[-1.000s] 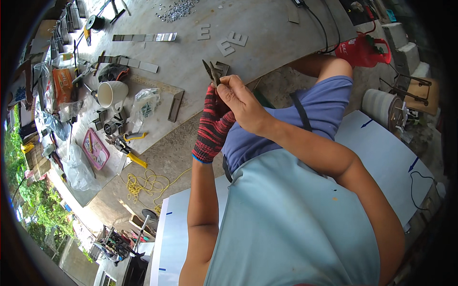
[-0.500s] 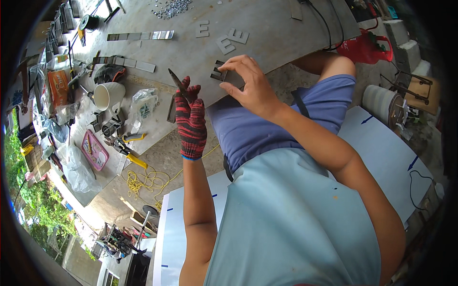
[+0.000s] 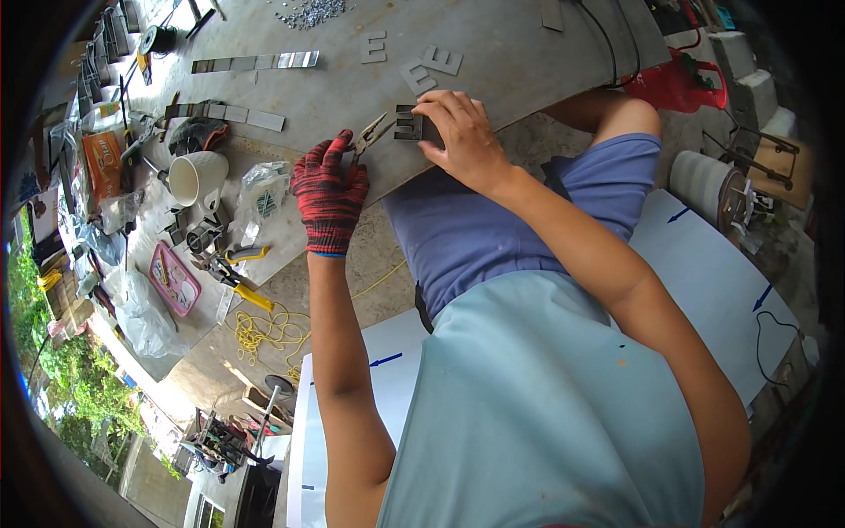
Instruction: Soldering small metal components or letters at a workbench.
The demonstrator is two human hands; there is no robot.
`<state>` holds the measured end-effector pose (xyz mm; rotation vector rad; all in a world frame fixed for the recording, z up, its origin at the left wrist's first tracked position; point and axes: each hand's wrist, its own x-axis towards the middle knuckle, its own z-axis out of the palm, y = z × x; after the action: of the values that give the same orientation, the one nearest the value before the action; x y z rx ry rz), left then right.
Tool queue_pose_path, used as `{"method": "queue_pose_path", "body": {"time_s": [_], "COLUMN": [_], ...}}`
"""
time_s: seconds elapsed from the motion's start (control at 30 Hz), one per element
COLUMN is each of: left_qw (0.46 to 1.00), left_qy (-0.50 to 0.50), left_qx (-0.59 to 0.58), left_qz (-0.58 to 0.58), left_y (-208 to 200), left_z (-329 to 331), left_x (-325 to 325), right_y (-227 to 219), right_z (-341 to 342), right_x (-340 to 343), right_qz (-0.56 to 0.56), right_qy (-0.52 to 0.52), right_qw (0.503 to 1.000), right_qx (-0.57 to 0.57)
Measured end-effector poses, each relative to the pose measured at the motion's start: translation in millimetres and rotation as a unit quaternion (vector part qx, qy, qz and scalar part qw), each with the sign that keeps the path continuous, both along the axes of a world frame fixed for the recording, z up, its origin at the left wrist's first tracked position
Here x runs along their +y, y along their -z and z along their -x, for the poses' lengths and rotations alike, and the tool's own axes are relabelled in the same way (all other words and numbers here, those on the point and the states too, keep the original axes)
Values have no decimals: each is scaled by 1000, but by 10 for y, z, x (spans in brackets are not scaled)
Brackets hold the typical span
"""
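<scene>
The likeliest trouble lies with the dark metal letter (image 3: 408,123), which sits near the edge of the worktop (image 3: 330,75): a knock from either hand could tip it or send it off towards the person's lap. The right hand (image 3: 466,141), bare, has its fingers and thumb curved about the letter's right side, close against it; I cannot tell whether it is pinched firmly or only steadied. If that metal has sharp edges, unprotected fingertips might get cut. The left hand (image 3: 330,198), in a red and black glove, grips a pair of pliers (image 3: 361,143) between spread fingers, with the jaws parted and pointing towards the letter, near but apart from it. A hold that loose could let the tool twist, and jaws closing carelessly might bend a thin wall or nip the other hand. As for numbers, there is one dark letter by the right hand and three flat metal letters (image 3: 374,47) beyond it, two of them side by side. I count one pair of pliers in use, one yellow-handled cutter (image 3: 231,275), one white mug (image 3: 197,179), one pink tray (image 3: 174,280) and two rows of metal strips (image 3: 255,62). The small metal bits (image 3: 312,12) are too many to count.
</scene>
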<state>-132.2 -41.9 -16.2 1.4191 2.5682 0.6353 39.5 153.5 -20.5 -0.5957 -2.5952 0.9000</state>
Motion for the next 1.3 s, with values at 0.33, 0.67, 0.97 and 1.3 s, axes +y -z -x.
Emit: {"method": "queue_pose_path", "body": {"time_s": [0.33, 0.67, 0.97, 1.3], "left_qw": [1000, 995, 996, 995], "left_qy": [-19, -21, 45, 88], "left_qx": [0, -44, 74, 38], "left_qz": [-11, -86, 28, -15], "left_y": [67, 42, -61, -24], "left_z": [-42, 23, 325, 162], "left_x": [33, 159, 234, 217], "right_y": [9, -2, 9, -7], "right_z": [6, 40, 52, 85], "right_x": [101, 137, 223, 327], "right_qz": [18, 65, 69, 92], "right_qy": [-15, -20, -50, -92], "right_qw": [1000, 997, 996, 990], "right_qx": [-19, -25, -24, -51]}}
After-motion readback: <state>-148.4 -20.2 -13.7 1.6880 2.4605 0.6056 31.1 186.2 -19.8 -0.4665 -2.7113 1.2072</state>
